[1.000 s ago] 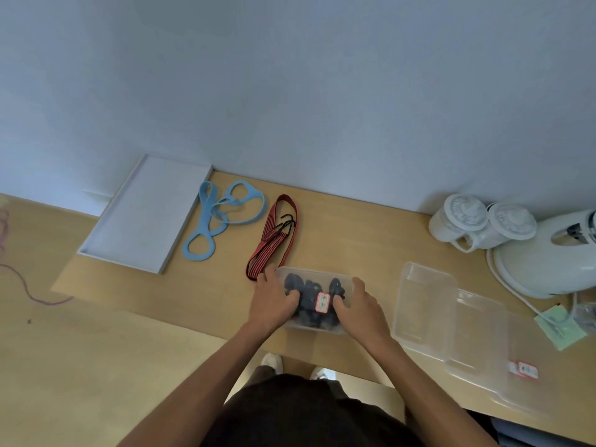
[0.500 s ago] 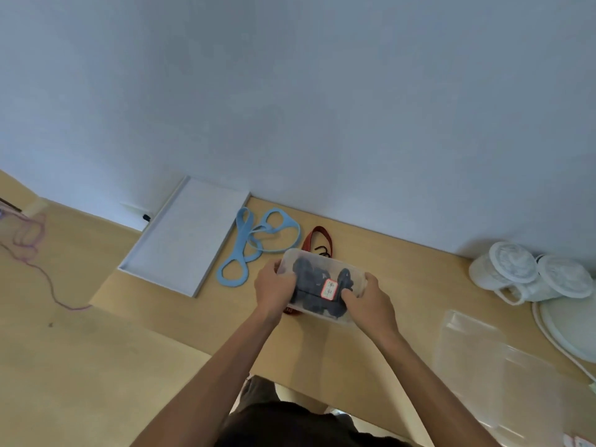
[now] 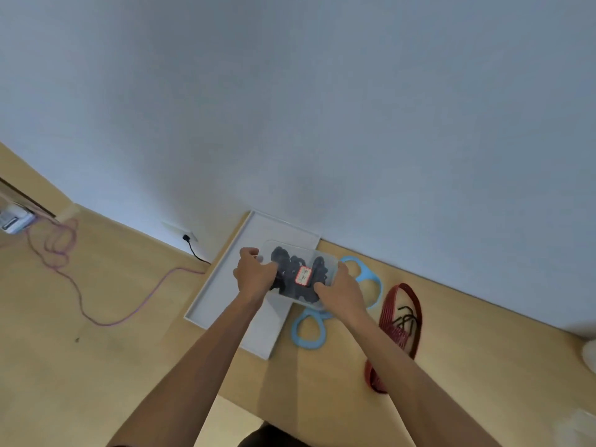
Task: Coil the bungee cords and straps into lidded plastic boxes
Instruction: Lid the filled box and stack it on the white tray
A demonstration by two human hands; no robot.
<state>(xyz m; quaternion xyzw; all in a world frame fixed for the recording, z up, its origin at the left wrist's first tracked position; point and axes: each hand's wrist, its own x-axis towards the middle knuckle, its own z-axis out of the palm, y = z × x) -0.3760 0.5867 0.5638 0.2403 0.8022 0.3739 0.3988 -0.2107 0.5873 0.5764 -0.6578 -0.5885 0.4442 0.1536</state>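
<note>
Since a second earlier, when it sat on the table [image 3: 477,356], the lidded box [image 3: 290,269] of dark coiled cord had been lifted and carried leftward over the white tray [image 3: 222,298], with the left hand [image 3: 254,275] and right hand [image 3: 338,290] curled tight on its ends. That box looked finished, while the blue strap [image 3: 375,285] and red bungee cord [image 3: 416,304] remained unpacked.
</note>
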